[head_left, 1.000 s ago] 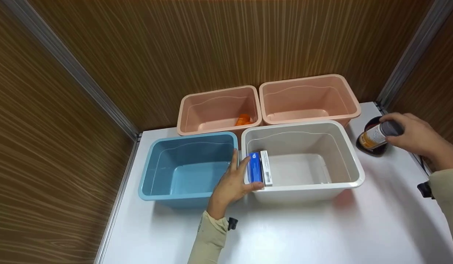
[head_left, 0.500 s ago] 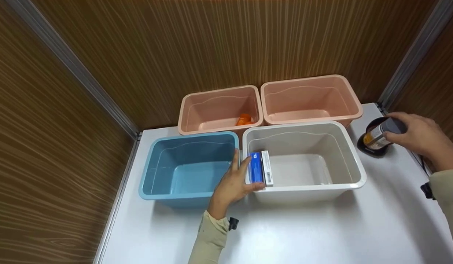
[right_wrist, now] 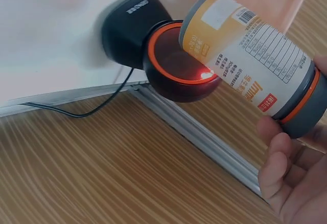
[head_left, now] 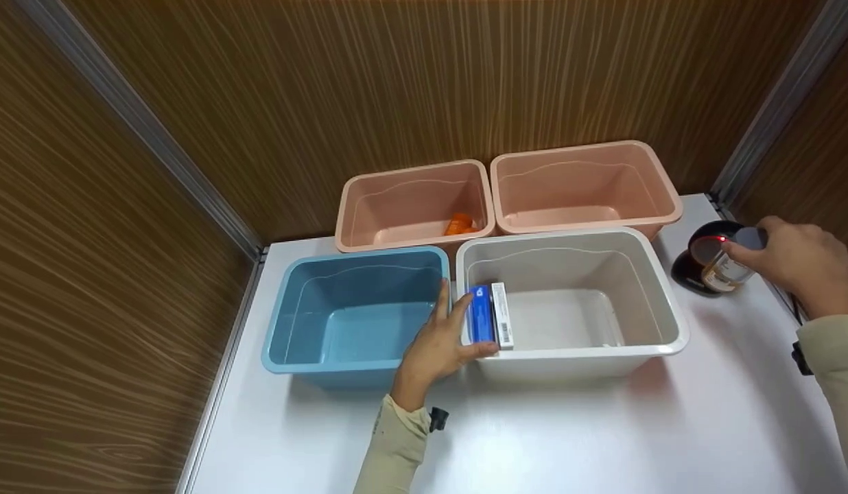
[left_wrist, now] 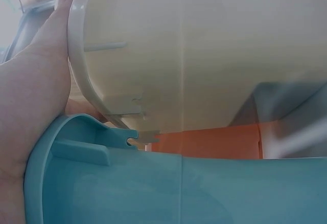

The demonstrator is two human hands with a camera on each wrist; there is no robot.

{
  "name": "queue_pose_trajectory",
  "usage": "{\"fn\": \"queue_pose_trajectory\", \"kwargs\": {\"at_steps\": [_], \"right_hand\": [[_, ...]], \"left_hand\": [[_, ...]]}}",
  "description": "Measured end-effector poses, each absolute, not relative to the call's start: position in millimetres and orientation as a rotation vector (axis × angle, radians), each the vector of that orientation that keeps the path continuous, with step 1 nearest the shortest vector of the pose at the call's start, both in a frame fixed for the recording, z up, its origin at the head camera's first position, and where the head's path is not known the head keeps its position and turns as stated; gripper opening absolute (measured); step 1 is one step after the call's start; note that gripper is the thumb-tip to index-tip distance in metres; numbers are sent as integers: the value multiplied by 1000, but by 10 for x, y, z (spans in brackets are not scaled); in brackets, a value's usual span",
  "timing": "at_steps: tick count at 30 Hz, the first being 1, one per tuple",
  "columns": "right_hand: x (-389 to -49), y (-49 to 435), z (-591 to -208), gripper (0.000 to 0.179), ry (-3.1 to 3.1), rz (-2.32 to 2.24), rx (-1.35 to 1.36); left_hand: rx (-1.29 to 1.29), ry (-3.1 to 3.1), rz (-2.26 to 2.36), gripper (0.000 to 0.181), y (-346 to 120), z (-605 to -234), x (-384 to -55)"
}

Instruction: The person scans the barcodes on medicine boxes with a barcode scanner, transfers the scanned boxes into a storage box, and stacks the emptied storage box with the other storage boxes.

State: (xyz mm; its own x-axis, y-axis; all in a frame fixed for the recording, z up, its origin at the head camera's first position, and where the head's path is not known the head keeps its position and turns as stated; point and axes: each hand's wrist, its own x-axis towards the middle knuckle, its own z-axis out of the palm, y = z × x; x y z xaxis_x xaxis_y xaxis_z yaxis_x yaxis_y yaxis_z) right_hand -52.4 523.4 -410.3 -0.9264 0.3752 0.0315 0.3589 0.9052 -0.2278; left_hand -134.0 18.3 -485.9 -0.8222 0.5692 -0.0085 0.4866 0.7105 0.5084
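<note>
My right hand grips a supplement bottle by its dark grey cap. The bottle has a white and orange label with a table and a barcode, and it is tilted in front of a black barcode scanner. A red light glows at the scanner's orange-ringed round window. My left hand rests with spread fingers at the near left corner of the white bin, its thumb on the rim. Beside its fingertips, a blue box and a slim white box stand in the white bin.
Left of the white bin stands a blue bin. Two pink bins line the back, the left one holding an orange item. A cable runs from the scanner along the table's right edge. Wood-patterned panels enclose the table.
My right hand has shifted slightly right with the bottle, whose base now points more downward, away from the scanner's window. A red light has appeared at the scanner. My left hand keeps its place.
</note>
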Motion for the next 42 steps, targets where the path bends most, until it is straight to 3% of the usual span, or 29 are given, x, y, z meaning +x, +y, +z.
{"fn": "queue_pose_trajectory", "kwargs": {"at_steps": [10,21,31,42], "right_hand": [[-535,5277,-4115,104,-3000,373,-642],[-682,5024,-3808,96,-2987,315,-582],[-1033,4610,-3266,81,-2923,411,-389],[-1619,3759,-2964,78,-2899,636,-106]], "left_hand": [[843,2748,755,105,183,-4863,-1341],[866,2753,764,105,165,-4864,-1350],[828,2737,759,105,175,-4858,-1346],[819,2741,744,107,181,-4847,-1356]]}}
